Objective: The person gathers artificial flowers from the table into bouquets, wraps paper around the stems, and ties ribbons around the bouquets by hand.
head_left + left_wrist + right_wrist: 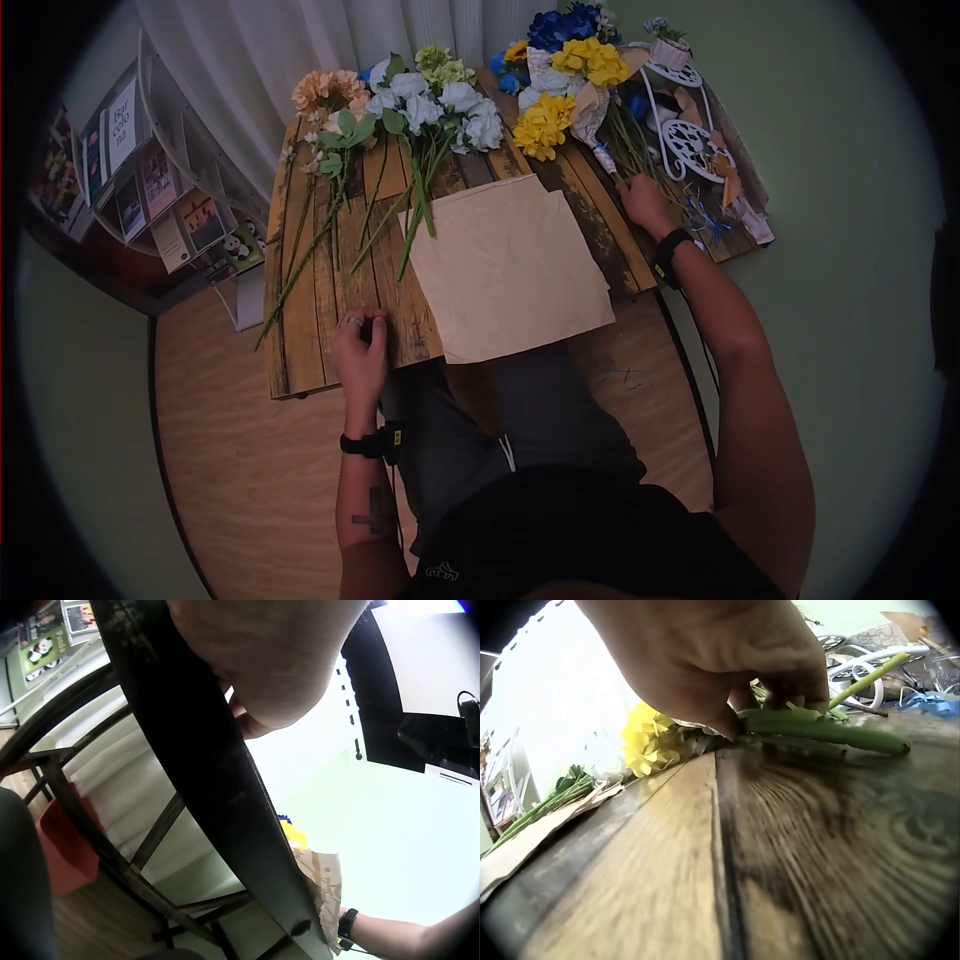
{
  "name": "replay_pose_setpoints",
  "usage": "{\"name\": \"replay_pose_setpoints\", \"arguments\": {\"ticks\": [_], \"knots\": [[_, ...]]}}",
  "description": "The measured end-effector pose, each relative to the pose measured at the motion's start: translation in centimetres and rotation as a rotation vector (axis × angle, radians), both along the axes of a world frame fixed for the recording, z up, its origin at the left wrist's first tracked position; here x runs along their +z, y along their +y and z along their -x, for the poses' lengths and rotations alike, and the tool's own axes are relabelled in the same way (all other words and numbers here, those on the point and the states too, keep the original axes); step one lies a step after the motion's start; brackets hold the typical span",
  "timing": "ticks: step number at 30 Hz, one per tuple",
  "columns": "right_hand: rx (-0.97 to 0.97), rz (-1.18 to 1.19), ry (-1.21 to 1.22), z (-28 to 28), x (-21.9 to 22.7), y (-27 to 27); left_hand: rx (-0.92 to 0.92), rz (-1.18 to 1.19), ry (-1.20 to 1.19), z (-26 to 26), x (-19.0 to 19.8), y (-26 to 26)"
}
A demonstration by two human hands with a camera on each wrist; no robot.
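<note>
My right hand (648, 207) grips the green stems (829, 733) of a bouquet at the table's right side, thumb and fingers closing round them just above the wood. Yellow flowers (590, 62) and dark blue flowers (562, 27) top that bouquet, which has a patterned paper wrap (590, 112). At the table's front edge rests my left hand (359, 352), fingers loosely curled and holding nothing. Between the hands lie brown paper sheets (510, 275), overhanging the front edge. Pale blue flowers (460, 100) lie beyond the paper, their stems reaching onto it.
Peach flowers (328, 92) lie at the table's (410, 325) back left. White scrolled metal pieces (692, 150) and paper scraps stand on the right, by the green wall (840, 250). A brochure rack (150, 160) stands left, and a white curtain (270, 50) hangs behind.
</note>
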State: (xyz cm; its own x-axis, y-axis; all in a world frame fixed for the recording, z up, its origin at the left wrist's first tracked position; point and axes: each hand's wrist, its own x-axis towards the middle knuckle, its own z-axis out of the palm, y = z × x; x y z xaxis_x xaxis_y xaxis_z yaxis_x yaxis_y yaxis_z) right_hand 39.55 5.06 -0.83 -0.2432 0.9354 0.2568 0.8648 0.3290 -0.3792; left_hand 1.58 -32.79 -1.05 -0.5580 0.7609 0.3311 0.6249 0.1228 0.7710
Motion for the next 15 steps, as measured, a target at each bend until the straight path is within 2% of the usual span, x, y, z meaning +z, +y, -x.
{"name": "replay_pose_setpoints", "arguments": {"ticks": [6,12,14,15], "knots": [[-0.047,0.023,-0.139,0.0,0.4,1.1,-0.009,-0.027,-0.011,0.2,-0.1,-0.3],[0.01,-0.086,-0.039,-0.1,0.2,-1.3,-0.005,-0.051,0.046,0.8,-1.2,-0.2],[0.09,-0.533,-0.132,1.0,1.8,-3.9,0.003,-0.047,0.04,0.8,-1.0,-0.4],[0.159,-0.514,-0.074,2.0,3.2,-5.9,-0.007,-0.048,0.041,0.7,-0.8,-0.4]]}}
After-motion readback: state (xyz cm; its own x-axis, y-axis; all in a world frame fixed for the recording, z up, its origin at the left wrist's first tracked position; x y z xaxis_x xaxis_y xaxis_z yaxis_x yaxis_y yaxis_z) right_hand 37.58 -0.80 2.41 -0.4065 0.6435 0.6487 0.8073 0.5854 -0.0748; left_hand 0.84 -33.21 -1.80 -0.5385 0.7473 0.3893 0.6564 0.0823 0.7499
